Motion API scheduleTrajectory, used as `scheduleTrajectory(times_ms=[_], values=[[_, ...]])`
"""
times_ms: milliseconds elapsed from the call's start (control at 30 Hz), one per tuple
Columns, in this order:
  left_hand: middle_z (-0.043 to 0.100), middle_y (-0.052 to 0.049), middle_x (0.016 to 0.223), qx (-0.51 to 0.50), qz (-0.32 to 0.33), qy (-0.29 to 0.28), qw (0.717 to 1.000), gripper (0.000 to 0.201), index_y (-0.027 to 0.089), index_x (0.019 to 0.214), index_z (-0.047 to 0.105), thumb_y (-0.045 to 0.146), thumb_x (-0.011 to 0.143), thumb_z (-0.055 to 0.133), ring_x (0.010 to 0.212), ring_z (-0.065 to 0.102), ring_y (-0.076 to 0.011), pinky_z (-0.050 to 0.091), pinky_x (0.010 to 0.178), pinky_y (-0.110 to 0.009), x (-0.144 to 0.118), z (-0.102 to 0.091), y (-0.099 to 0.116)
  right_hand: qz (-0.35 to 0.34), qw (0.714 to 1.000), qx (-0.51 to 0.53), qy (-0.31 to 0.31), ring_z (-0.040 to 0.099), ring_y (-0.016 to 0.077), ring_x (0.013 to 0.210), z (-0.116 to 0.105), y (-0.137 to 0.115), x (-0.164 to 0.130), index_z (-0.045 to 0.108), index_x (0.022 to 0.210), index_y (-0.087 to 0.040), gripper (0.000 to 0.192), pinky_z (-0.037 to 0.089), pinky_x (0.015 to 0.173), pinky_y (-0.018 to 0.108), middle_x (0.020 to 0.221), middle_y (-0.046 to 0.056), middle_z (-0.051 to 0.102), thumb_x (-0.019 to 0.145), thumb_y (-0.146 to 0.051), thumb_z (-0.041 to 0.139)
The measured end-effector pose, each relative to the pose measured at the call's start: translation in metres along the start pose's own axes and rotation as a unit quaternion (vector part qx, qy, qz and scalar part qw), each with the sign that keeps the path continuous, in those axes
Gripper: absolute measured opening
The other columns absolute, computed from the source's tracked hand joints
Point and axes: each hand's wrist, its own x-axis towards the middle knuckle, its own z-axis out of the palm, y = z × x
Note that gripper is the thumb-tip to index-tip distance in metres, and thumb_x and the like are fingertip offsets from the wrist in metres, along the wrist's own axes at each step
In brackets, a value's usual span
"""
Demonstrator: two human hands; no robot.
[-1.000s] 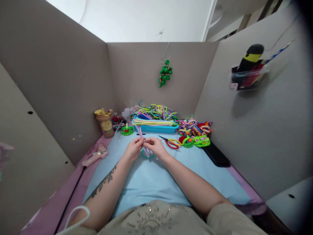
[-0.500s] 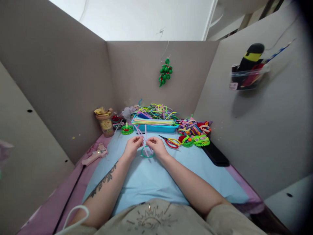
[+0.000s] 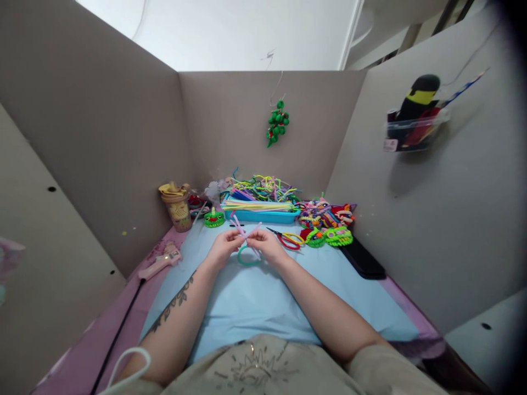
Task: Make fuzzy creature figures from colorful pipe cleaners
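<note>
Between my two hands, pale purple pipe cleaners cross one another in an X. My left hand pinches them from the left, and my right hand pinches them from the right, fingertips close together. A teal pipe-cleaner ring shows just below my fingers; whether it touches the purple ones I cannot tell. Red and yellow handled scissors lie to the right of my right hand, on the light blue cloth.
A blue tray heaped with pipe cleaners stands at the back. Colourful pipe-cleaner figures and a black case sit right. On the left are a glue gun, a cup and a green figure. Walls enclose three sides.
The purple pipe cleaners have gone from nearly upright to crossing in an X, one end now slanting right. My hands stay in almost the same place.
</note>
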Motion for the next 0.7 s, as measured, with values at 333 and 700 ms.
scheduleTrajectory(times_ms=[333,700], values=[[0.056,0.001,0.058,0.076,0.013,0.009,0.997,0.033,0.012,0.072,0.066,0.042,0.061,0.075,0.052,0.046,-0.0094,0.035,0.049,-0.021,-0.003,0.0051,0.0027,-0.009,0.987,-0.159,0.001,0.047,0.0105,0.052,-0.0087,0.0048,0.0016,0.067,0.071,-0.013,0.022,0.035,0.053,0.024,0.057,0.0,0.059,0.067,-0.034,0.065],[0.052,0.002,0.054,0.116,0.043,0.042,0.991,0.033,0.013,0.066,0.061,0.044,0.063,0.071,0.05,0.045,-0.0095,0.034,0.048,-0.021,-0.0013,0.0052,0.0023,-0.063,0.968,-0.238,0.046,0.054,0.0141,0.06,-0.0077,0.0081,0.0029,0.064,0.071,-0.014,0.02,0.041,0.058,0.027,0.066,0.003,0.064,0.071,-0.034,0.062]])
